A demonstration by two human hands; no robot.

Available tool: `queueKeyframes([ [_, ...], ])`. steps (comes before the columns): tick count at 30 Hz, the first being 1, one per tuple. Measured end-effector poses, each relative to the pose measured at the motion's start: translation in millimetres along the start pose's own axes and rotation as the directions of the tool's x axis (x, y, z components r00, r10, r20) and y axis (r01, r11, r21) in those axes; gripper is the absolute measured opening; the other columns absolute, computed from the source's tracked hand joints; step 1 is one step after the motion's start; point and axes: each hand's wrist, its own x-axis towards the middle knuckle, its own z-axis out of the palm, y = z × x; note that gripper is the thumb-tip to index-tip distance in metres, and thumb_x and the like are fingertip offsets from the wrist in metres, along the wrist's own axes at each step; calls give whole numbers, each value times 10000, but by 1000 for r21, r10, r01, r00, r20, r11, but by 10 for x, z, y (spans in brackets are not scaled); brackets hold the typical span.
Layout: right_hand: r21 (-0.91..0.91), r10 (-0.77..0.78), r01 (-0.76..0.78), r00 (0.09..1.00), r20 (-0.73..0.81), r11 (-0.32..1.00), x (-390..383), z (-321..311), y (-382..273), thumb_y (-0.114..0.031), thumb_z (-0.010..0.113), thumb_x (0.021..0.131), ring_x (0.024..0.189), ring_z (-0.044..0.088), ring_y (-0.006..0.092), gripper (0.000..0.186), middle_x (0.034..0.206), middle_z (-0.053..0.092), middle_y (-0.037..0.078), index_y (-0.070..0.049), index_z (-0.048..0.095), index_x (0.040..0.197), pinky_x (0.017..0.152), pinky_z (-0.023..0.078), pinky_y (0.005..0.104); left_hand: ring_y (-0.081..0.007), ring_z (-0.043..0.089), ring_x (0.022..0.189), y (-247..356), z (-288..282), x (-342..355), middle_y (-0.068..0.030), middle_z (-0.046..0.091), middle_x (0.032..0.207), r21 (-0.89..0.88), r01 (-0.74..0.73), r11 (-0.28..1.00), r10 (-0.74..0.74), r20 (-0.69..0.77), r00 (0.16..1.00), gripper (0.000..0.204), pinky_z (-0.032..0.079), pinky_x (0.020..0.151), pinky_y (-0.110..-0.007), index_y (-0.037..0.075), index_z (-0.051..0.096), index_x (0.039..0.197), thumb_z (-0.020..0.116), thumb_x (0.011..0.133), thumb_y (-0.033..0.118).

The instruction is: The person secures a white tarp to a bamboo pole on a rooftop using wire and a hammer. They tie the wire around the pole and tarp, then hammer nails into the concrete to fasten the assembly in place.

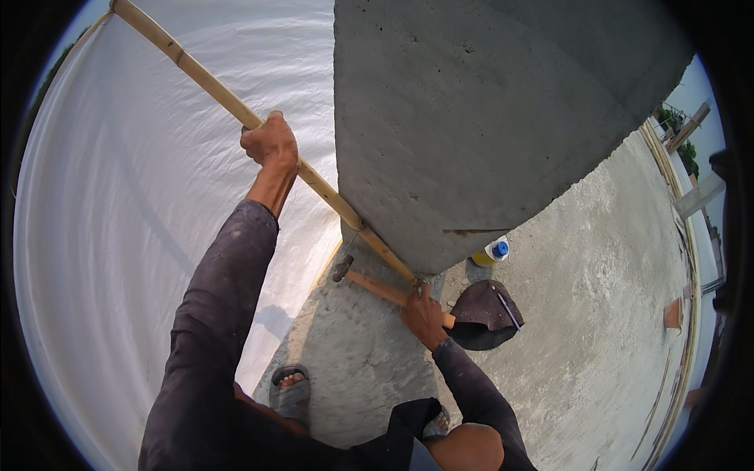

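A long bamboo pole slants from the upper left down to the base of a grey concrete column. My left hand is closed around its upper part. Low at the column's corner, my right hand holds a hammer by its wooden handle. The dark hammer head points left, over the concrete. Fingertips of that hand reach up to the pole's lower end; whether they also pinch something small there I cannot make out. Thin wire seems to hang by the pole near the column's edge.
A white sheet spreads over the left side. Right of the column's base stand a yellow bottle with a blue cap and a dark cap-like cloth item with a thin white stick on it. A brick lies near the right edge.
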Motion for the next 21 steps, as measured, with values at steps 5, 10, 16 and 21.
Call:
queueKeyframes([
  [5, -39, 27, -26, 998, 49, 999, 35, 74, 42, -133, 686, 827, 661, 696, 406, 518, 1108, 563, 267, 117, 564, 1264, 591, 578, 500, -331, 722, 855, 12, 100, -56, -261, 702, 1000, 0, -6, 1000, 6, -7, 1000, 414, 555, 830, -444, -152, 623, 1115, 623, 798, 115],
  [10, -130, -88, 99, 992, 85, 987, -27, -75, 166, -163, 663, 881, 687, 719, 352, 561, 964, 645, 195, 50, 539, 1385, 572, 573, 448, -409, 727, 880, 80, 77, -95, -307, 704, 965, 107, -39, 993, 48, -81, 996, 356, 555, 834, -477, -136, 650, 1020, 620, 785, 129],
  [16, -137, -267, 264, 964, -8, 955, -354, -465, 128, -263, 695, 910, 665, 710, 336, 439, 855, 665, 134, -27, 615, 1273, 570, 551, 436, -379, 714, 795, 55, 21, -139, -272, 700, 878, 15, -81, 997, 81, -52, 995, 287, 551, 801, -451, -115, 640, 933, 629, 758, 112],
  [21, 62, -216, 217, 976, -21, 974, -662, -753, -176, -367, 799, 864, 675, 684, 327, 557, 855, 641, 153, 30, 610, 1207, 571, 527, 433, -346, 683, 726, 92, 1, -170, -256, 676, 824, -43, -93, 995, 94, 6, 996, 256, 543, 768, -444, -119, 605, 885, 617, 752, 99],
])
